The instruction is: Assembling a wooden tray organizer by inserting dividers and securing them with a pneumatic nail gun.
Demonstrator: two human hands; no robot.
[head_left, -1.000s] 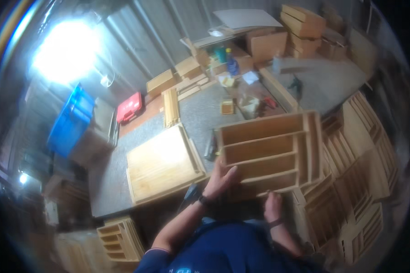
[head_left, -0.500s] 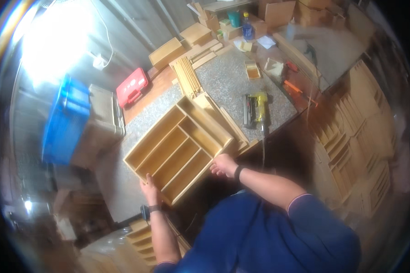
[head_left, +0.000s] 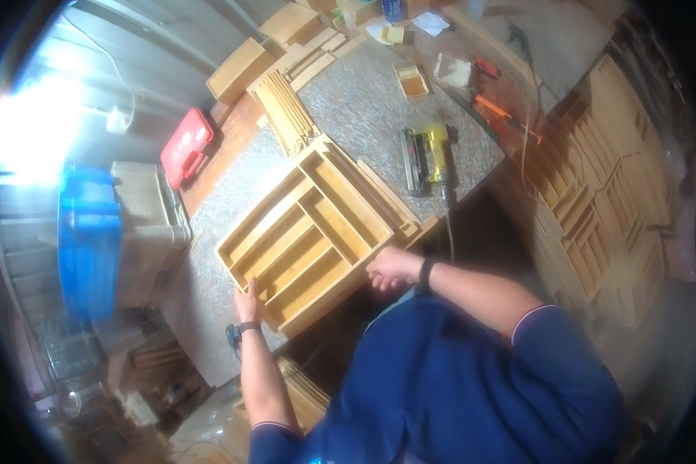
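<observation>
A pale wooden drawer organizer with several compartments lies at an angle on the speckled grey worktop, close to my body. My left hand grips its near left wall, the thumb over the rim and the other fingers partly hidden outside. By the near right corner is my right hand, its fingers curled in against the front wall. Whether anything small sits inside those fingers is hidden. Thin wooden strips are bundled just beyond the organizer, and longer boards run along its right side.
A yellow and black nail gun with a hose lies on the right of the worktop. Behind it is a small open box. A red case and blue bin stand left. Stacked wooden organizers fill the right side.
The organizer has come down from a tilt to lie flatter, both hands moving with it. My right hand's fingers stay curled by the corner. The head view has shifted.
</observation>
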